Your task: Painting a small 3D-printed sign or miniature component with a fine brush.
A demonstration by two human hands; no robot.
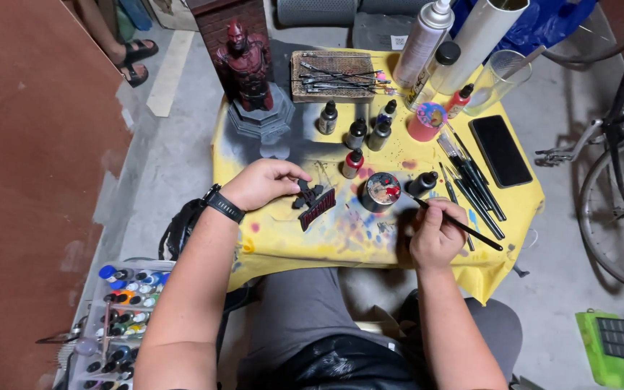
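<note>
Partly hidden or cropped items. The dark plaque piece [312,201] is covered at its upper left by the left hand [261,183]; its raised lettering is too small to read. The brush [456,222] passes inside the right hand [436,235], its tip lost against the paint pot [380,191]. The bicycle [619,173], green box [615,348] and paint-bottle tray [120,318] are cut by the edges. A sandalled foot [133,61] shows without its owner.

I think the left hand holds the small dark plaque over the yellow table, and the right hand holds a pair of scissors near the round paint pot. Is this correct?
Not quite. In the head view the right hand holds a thin black paintbrush, not scissors, with its tip toward the round paint pot. The rest is right: the left hand holds the small dark plaque over the yellow table.
</note>
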